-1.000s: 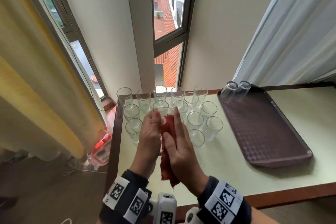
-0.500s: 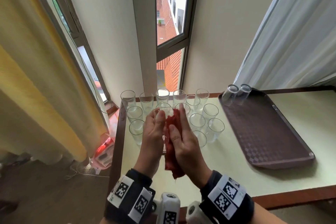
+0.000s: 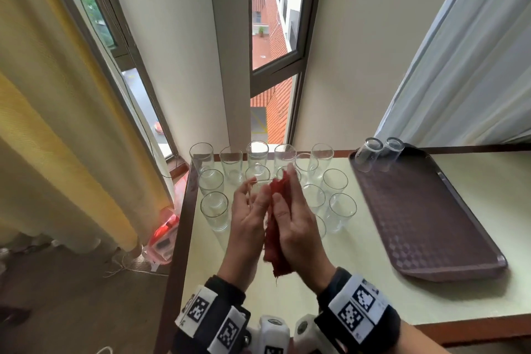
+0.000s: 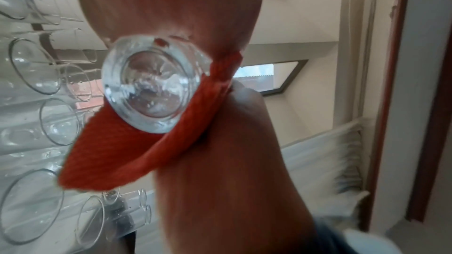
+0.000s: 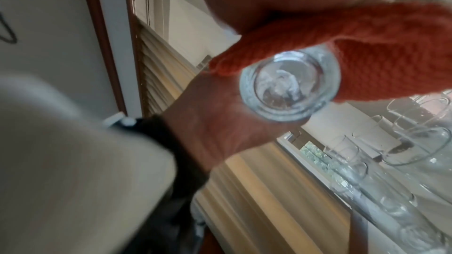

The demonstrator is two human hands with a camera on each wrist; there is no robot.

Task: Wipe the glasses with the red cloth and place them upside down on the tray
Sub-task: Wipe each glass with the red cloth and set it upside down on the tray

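The left hand [image 3: 249, 217] is wrapped round one clear glass [image 4: 153, 84], up above the desk [image 3: 373, 299]; the right hand [image 3: 297, 228] is clamped on the red cloth [image 3: 276, 247], pressing it on the glass; two upside-down glasses [image 3: 379, 154] stand at the far corner of the brown tray [image 3: 431, 227]; many upright glasses [image 3: 333, 190] stand left of it.

- Upright glasses [image 3: 333, 184]: counter's [image 3: 359, 282] far left corner.
- Tray [image 3: 431, 238]: right of them, two upturned glasses [image 3: 370, 154] in its far left corner.
- Held glass [image 4: 151, 86], cloth [image 3: 277, 238]: between left hand [image 3: 247, 224] and right hand [image 3: 296, 233], before the cluster.
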